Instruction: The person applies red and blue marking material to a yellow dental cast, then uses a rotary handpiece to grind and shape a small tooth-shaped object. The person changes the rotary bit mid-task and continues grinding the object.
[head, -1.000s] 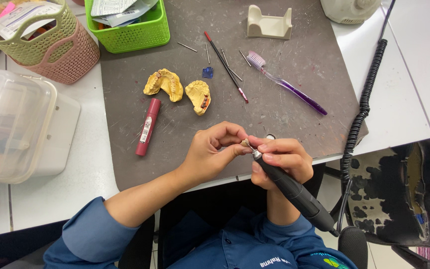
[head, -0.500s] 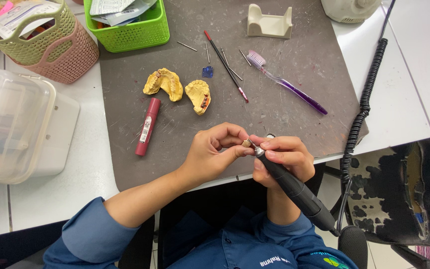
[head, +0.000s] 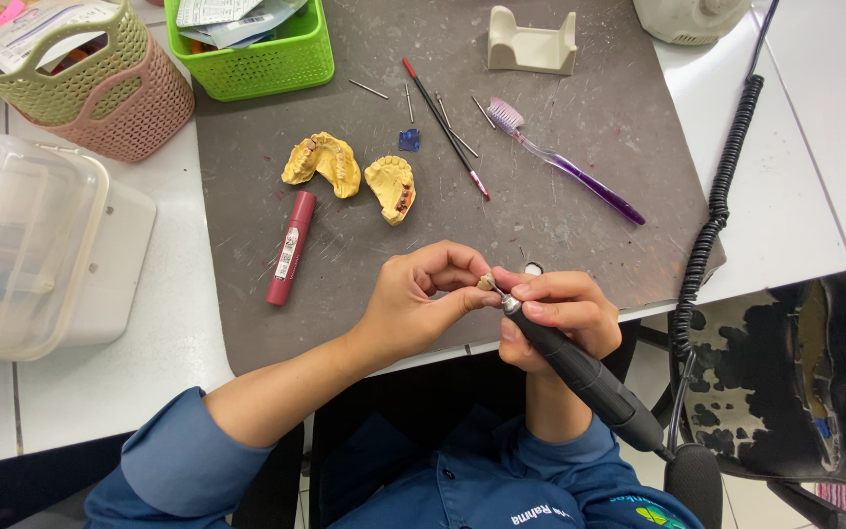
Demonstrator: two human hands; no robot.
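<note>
1. Compared with the pictures from one second and half a second ago, almost nothing has moved. Your left hand [head: 421, 304] and your right hand [head: 560, 313] stay in the same place at the near edge of the grey mat [head: 580, 186], and the tip of the tool stays against the small piece. I judge that you are in the middle of steady fine work, not between two steps.
2. Your left hand is closed in a pinch: thumb and fingertips hold a small pale piece [head: 487, 283]. It is too small to say what shape it has.
3. Your right hand is closed around a black handpiece [head: 580, 367], gripped like a pen, near its front end.
4. The long axis of the handpiece runs diagonally. The metal tip points up and to the left, toward the small piece, and the back end points down and to the right, toward your body, where the coiled black cable [head: 712, 225] joins it.
5. The small piece is between your two hands, just above the bench edge, touching the tool tip.
6. Farther on the mat lie two yellow tooth models [head: 350, 171], a red tube [head: 291, 247] and a purple toothbrush [head: 565, 162], all well apart from your hands.
</note>
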